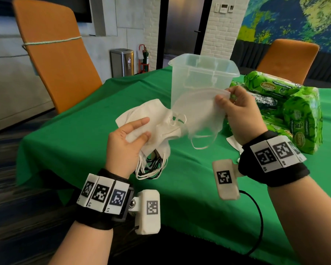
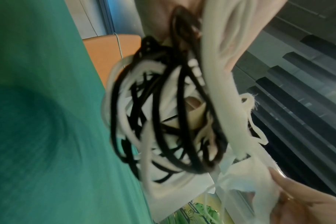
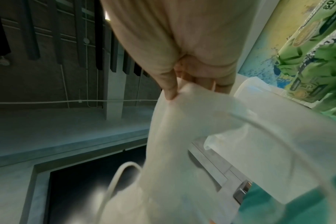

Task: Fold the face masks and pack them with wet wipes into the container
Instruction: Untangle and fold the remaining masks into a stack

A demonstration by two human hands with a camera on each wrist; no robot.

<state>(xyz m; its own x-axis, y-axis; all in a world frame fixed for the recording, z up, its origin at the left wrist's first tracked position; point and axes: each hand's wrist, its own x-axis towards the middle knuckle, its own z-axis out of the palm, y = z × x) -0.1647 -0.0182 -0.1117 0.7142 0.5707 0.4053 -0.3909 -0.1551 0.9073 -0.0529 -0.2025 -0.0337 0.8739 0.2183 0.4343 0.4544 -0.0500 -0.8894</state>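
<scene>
Right hand (image 1: 237, 113) has its fingers (image 3: 168, 81) pinching the top edge of one white mask (image 1: 197, 111), thumb on one side and the rest curled behind it, so the mask hangs open in the air right in front of the container (image 1: 203, 73). One ear loop (image 1: 203, 143) dangles off the bottom of it.

Left hand (image 1: 125, 144) is holding the rest of the masks (image 1: 151, 119) as a bunch, thumb and fingers pressed on the top one, palm under the stack. A tangle of white and black loops (image 2: 163, 113) hangs down under that hand; the left wrist view is pretty much all loops and blur. Both hands are up off the bench (image 1: 103, 111), which has a green cloth on it.

The container is clear plastic, upright, no lid on; can't tell whether anything's inside. Just right of it is a pile of green wipes packs (image 1: 294, 109), a few stacked and leaning on each other. There's a bit of white lying on the cloth under the right wrist, can't tell what it is.

Orange chair (image 1: 52, 54) at the far left side of the bench, another chair (image 1: 289, 56) behind the wipes.
</scene>
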